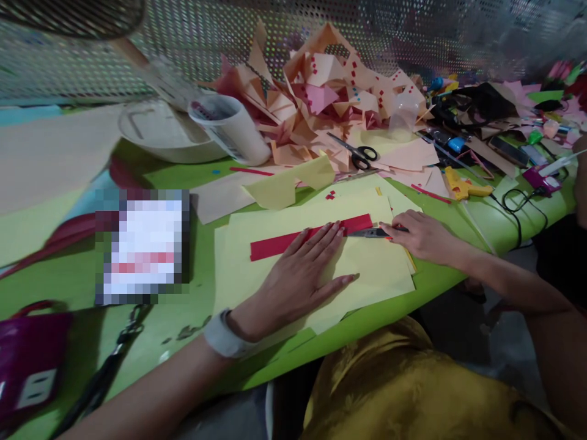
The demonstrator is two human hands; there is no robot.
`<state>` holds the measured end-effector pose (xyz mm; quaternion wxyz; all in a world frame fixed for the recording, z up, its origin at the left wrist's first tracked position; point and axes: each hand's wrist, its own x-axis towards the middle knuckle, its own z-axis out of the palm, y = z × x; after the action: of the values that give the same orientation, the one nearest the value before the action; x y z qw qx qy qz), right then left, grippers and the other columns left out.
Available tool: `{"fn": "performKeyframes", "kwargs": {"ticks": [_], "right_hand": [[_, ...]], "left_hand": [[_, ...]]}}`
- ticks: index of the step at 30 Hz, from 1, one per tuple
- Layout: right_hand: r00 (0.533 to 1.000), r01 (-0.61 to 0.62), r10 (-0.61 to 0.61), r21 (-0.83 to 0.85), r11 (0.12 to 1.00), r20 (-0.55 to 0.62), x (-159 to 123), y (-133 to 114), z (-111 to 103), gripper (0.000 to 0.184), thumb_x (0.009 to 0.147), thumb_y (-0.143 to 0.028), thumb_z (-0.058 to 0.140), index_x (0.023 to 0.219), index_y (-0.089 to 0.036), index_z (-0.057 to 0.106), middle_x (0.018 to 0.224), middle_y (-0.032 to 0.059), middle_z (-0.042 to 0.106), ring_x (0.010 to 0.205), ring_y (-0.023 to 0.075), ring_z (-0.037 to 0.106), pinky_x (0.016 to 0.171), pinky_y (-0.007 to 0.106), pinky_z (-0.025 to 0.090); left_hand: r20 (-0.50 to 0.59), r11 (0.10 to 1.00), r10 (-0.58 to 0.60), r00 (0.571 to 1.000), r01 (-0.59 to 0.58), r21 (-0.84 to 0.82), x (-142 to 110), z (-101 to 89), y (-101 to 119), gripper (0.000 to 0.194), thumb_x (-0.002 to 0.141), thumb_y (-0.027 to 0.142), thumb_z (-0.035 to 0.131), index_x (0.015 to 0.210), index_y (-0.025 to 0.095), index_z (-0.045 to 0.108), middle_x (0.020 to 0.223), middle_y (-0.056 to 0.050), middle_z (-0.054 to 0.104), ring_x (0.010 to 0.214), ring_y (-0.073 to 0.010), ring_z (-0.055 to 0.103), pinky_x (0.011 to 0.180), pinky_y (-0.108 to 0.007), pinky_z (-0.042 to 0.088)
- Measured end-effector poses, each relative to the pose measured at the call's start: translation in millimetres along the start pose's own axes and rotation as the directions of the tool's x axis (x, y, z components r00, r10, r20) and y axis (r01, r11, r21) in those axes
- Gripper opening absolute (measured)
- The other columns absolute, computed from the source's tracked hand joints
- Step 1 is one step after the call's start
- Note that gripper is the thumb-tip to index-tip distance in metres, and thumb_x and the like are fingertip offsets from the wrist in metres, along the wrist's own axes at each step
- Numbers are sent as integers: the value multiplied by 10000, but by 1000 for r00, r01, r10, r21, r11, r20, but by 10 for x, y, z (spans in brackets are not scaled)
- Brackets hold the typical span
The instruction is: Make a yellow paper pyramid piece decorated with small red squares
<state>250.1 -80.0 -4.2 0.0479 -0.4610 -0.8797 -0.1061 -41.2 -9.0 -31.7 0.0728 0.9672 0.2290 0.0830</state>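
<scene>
My left hand (pixel 305 272) lies flat with fingers stretched out, its fingertips on a long red paper strip (pixel 270 245). Under the strip is a stack of pale yellow paper sheets (pixel 238 281) with uneven edges. My right hand (pixel 419 235) is closed around a pair of scissors (pixel 367 233), whose pointed blades lie low over the paper and reach to the strip's lower edge, close to my left fingertips. The scissors' handles are mostly hidden in my fingers. Above the strip, a few tiny red paper squares (pixel 330 195) rest on the yellow paper.
Behind are black-handled scissors (pixel 362 156), a white cup (pixel 233 128) tilted by a white bowl (pixel 174 143), and a heap of peach paper scraps (pixel 279 104). A yellow glue gun (pixel 465 185) lies right. At left are a blurred-out device (pixel 144 244) and a purple case (pixel 34 360).
</scene>
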Motion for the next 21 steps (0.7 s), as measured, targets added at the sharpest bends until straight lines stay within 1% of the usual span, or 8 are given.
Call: {"fn": "performKeyframes", "kwargs": {"ticks": [6, 9, 13, 14, 17, 21], "right_hand": [[999, -32, 32, -15, 999, -9, 51, 57, -80, 359, 1025, -264, 408, 1319, -140, 571, 1016, 123, 629, 924, 219, 539, 752, 346, 479], [999, -44, 43, -18, 999, -10, 26, 73, -76, 356, 1023, -263, 412, 1297, -125, 593, 1000, 127, 632, 907, 214, 547, 750, 339, 488], [998, -67, 67, -15, 998, -10, -21, 69, -11, 348, 1027, -264, 412, 1290, -132, 598, 993, 118, 628, 879, 193, 545, 727, 313, 483], [997, -71, 71, -11, 997, -17, -23, 64, 4, 345, 1027, -261, 413, 1291, -138, 596, 993, 116, 626, 877, 192, 544, 718, 310, 480], [998, -62, 62, -2, 998, -31, 11, 41, 29, 328, 1025, -248, 416, 1271, -146, 606, 978, 109, 622, 869, 191, 538, 693, 304, 465], [999, -27, 27, 1, 1000, -37, 89, -1, 25, 305, 1027, -251, 415, 1185, -129, 645, 956, 110, 619, 891, 201, 537, 720, 323, 457]], "left_hand": [[72, 999, 34, 997, -31, -34, 144, -33, 109, 865, 941, 698, 226, 1543, 77, 249, 1620, -166, 230, 1502, -272, 213, 1217, -486, 203], [60, 999, 32, 998, -29, -38, 179, -46, 131, 860, 943, 697, 211, 1543, 84, 258, 1619, -165, 232, 1499, -279, 223, 1213, -488, 214], [-57, 1000, -27, 998, 27, -4, 46, -22, 48, 851, 944, 689, 235, 1580, 132, 141, 1614, -159, 260, 1488, -299, 254, 1214, -519, 199], [-67, 999, -39, 997, 39, 3, 1, -12, 20, 865, 936, 697, 252, 1584, 142, 111, 1614, -153, 266, 1486, -305, 261, 1211, -522, 205], [-43, 999, -33, 999, 34, 18, -92, 9, -40, 906, 913, 720, 306, 1588, 161, 73, 1616, -135, 273, 1485, -304, 262, 1208, -509, 213], [-38, 999, -23, 999, 25, 42, -102, 3, -43, 894, 919, 710, 314, 1584, 159, 85, 1619, -134, 267, 1488, -290, 256, 1212, -496, 196]]}}
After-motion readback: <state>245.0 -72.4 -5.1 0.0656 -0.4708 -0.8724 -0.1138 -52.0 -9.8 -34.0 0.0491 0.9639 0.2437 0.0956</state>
